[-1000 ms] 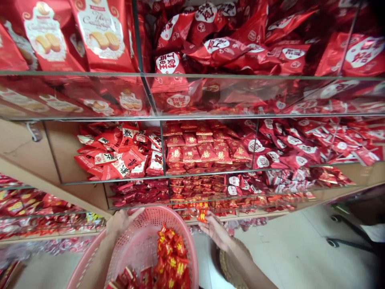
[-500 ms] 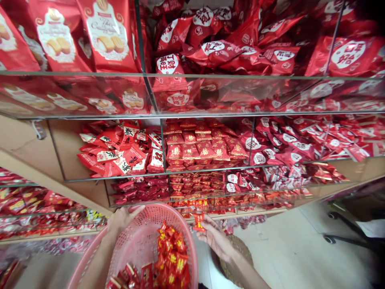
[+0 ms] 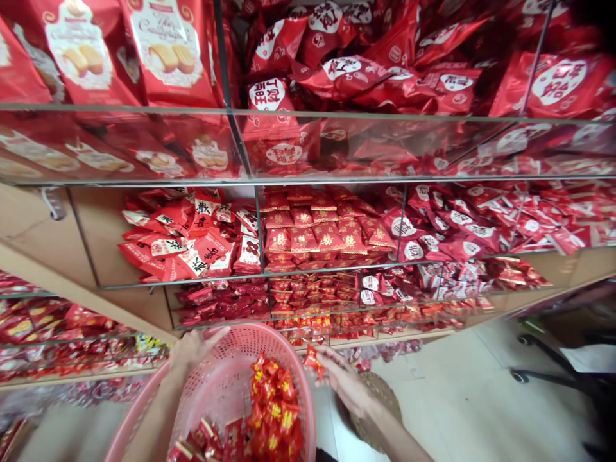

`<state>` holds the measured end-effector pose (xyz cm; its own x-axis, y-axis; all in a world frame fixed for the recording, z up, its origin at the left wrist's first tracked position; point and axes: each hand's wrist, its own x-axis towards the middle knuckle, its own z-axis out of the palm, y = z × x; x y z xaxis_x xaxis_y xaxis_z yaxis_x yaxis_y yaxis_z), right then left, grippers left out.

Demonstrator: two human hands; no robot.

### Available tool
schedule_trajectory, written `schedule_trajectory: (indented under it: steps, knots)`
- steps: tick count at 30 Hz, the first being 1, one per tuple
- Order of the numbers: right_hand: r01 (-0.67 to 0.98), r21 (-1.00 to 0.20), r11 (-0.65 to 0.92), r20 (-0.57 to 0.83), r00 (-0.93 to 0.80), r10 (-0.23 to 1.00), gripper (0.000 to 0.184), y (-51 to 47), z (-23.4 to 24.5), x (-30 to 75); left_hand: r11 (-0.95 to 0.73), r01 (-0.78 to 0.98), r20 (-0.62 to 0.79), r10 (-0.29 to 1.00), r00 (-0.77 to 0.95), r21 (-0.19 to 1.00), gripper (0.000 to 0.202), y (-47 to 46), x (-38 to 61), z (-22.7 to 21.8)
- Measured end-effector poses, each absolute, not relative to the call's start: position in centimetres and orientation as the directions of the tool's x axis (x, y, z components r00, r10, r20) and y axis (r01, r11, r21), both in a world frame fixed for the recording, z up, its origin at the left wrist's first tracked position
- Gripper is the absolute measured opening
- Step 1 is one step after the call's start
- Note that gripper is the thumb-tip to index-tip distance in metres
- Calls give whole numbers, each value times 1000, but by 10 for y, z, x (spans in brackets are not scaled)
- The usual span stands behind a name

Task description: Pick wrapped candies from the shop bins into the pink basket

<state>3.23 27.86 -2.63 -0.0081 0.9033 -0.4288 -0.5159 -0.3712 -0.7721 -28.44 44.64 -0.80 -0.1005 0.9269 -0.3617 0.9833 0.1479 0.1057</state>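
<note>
A pink plastic basket (image 3: 262, 335) with a perforated wall stands at the bottom of the view. My left hand (image 3: 195, 346) grips its far left rim, the thumb lying along the inside. Inside the basket lie a heap of red candies with yellow print (image 3: 276, 410) and several dark red wrapped packets (image 3: 205, 439). Just right of the basket's rim, my right hand (image 3: 337, 372) pinches a small red wrapped candy (image 3: 312, 359) between thumb and fingers.
Glass-fronted shelves hold red snack bags (image 3: 332, 70), gold-printed packets (image 3: 317, 231) and red-and-white packets (image 3: 192, 237) in divided compartments. A round woven stool (image 3: 380, 410) stands below my right arm. Black chair legs with castors (image 3: 543, 366) are at the right on the tiled floor (image 3: 462, 398).
The candy in my right hand has tilted and shifted slightly left and down, nearer the basket rim. My left hand keeps its hold. The view has shifted slightly.
</note>
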Motion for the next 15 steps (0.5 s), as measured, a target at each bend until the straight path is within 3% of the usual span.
schedule_trajectory:
  steps: [7,11,15]
  knots:
    - [-370,-831,-415,-386,-154,910,32,280,-17,33,157,984,-350,929,-120,78,78,448,-287,-14]
    - [-238,-903,-359,-311,-216,926,38,282,-19,32,149,986,-345,932,-113,79,71,448,-289,-17]
    - [-234,-928,-289,-224,-267,937,40,284,-18,29,137,985,-336,937,-95,104,68,447,-286,-13]
